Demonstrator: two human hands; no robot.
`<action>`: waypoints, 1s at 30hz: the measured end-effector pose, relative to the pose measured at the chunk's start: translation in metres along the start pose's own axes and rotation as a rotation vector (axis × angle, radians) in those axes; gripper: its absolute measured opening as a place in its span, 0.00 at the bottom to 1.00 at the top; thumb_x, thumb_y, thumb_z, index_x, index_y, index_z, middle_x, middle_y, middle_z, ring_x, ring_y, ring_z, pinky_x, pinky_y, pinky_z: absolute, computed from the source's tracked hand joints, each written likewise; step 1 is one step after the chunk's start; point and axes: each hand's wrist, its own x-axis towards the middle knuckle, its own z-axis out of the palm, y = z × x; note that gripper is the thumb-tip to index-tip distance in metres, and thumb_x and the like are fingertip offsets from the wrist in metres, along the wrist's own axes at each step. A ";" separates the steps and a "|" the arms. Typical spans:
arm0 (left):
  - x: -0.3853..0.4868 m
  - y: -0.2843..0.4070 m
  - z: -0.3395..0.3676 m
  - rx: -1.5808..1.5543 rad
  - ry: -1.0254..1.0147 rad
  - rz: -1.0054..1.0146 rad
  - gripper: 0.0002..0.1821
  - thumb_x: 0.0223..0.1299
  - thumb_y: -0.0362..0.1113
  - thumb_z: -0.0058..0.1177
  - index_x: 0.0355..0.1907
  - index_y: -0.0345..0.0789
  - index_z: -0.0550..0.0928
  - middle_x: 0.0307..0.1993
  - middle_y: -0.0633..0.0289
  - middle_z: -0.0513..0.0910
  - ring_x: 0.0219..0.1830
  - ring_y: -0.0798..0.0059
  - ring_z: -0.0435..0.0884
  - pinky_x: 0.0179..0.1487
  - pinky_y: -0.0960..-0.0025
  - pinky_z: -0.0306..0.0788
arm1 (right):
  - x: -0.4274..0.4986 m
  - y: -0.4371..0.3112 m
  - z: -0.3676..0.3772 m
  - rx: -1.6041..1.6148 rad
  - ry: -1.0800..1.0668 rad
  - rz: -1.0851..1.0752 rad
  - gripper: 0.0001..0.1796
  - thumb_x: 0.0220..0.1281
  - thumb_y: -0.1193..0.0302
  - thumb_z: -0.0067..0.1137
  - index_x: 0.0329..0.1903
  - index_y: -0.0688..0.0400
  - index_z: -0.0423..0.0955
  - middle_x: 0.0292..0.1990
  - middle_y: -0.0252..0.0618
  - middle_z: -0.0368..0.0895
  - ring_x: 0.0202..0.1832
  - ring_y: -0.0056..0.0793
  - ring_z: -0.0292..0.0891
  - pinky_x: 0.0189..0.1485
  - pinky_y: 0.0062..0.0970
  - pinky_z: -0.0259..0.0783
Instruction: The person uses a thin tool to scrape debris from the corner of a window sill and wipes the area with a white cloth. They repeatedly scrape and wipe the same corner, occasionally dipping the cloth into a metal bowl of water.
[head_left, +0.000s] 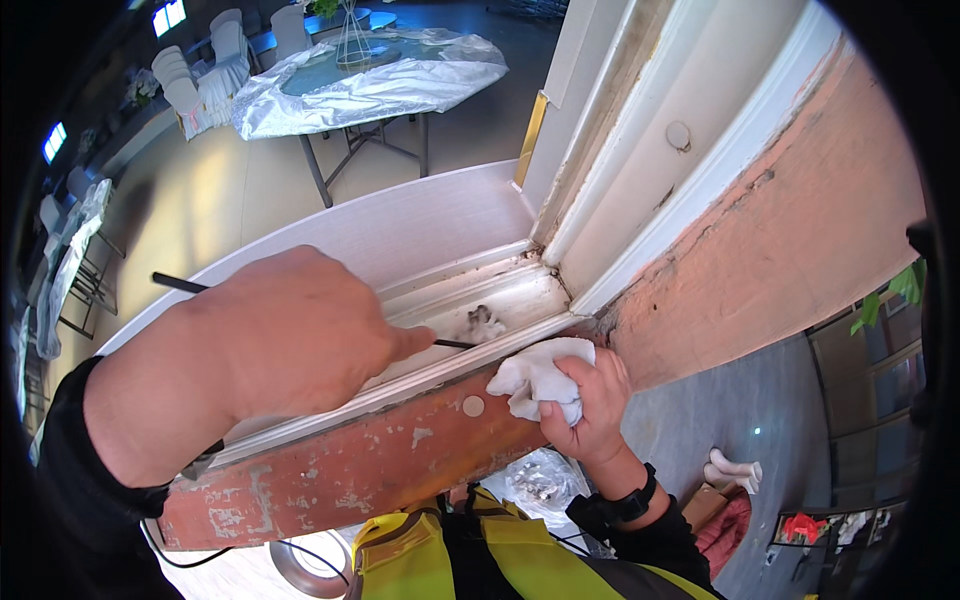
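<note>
My left hand (292, 330) is closed around a thin black rod (180, 283), its index finger stretched along it. The rod's far tip lies over the front lip of a white window frame (409, 382). Just past that tip, a grey and white smudged wad (480, 324), perhaps cloth or lint, sits in the frame's bottom channel. My right hand (596, 401) grips a crumpled white cloth (544, 375) at the outer edge of the frame, near its corner. Dark dirt (544, 259) marks the corner joint. Most of the rod's middle is hidden by my left hand.
Below the frame runs a red-brown sill (330, 472) with peeling paint. A pink plaster wall (757, 225) rises at right. Indoors stands a round table (375, 82) with a white cloth and stacked chairs (195, 90). Clear plastic (544, 480) and white boots (731, 469) lie below outside.
</note>
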 end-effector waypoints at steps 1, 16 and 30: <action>-0.005 0.000 0.000 0.011 -0.019 -0.037 0.33 0.47 0.30 0.51 0.62 0.48 0.81 0.18 0.60 0.77 0.23 0.59 0.79 0.28 0.59 0.71 | 0.000 0.000 0.000 0.005 -0.003 0.001 0.21 0.51 0.58 0.62 0.45 0.59 0.77 0.34 0.47 0.74 0.35 0.48 0.71 0.39 0.40 0.67; -0.007 0.005 0.005 -0.026 0.033 -0.052 0.23 0.64 0.33 0.46 0.62 0.46 0.79 0.24 0.56 0.83 0.29 0.58 0.84 0.33 0.60 0.77 | 0.000 0.002 0.000 0.020 -0.018 -0.018 0.23 0.52 0.59 0.63 0.48 0.59 0.75 0.38 0.48 0.77 0.37 0.48 0.73 0.41 0.41 0.68; 0.031 0.015 0.017 -0.025 -0.033 -0.023 0.30 0.60 0.34 0.49 0.67 0.34 0.71 0.25 0.56 0.82 0.28 0.58 0.84 0.30 0.59 0.75 | 0.002 0.000 -0.001 0.024 -0.023 0.005 0.22 0.51 0.59 0.62 0.46 0.59 0.76 0.36 0.47 0.76 0.36 0.48 0.72 0.40 0.40 0.68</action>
